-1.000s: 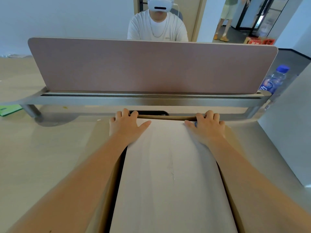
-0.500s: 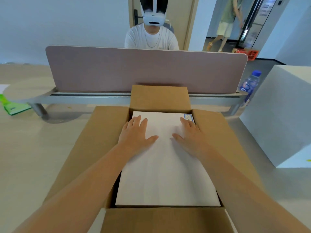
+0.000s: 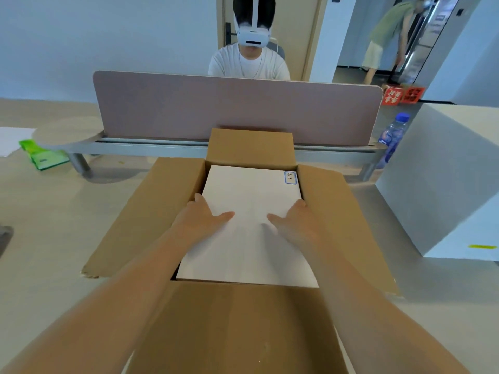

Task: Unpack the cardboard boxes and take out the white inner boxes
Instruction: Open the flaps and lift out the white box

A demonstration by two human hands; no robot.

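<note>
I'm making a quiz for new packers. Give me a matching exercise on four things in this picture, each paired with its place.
Things:
1. white inner box
2. water bottle
3. green packet
4. handwritten label

Places:
a. far left of the table
b. far right corner of the inner box's top
c. inside the open cardboard box
d. right end of the divider

Pairs: 1-c, 2-d, 3-a, 4-b

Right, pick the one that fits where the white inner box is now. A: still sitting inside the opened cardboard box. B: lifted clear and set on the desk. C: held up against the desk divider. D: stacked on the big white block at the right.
A: the white inner box sits down between the spread flaps of the cardboard box, with the left hand and right hand on its sides.
</note>
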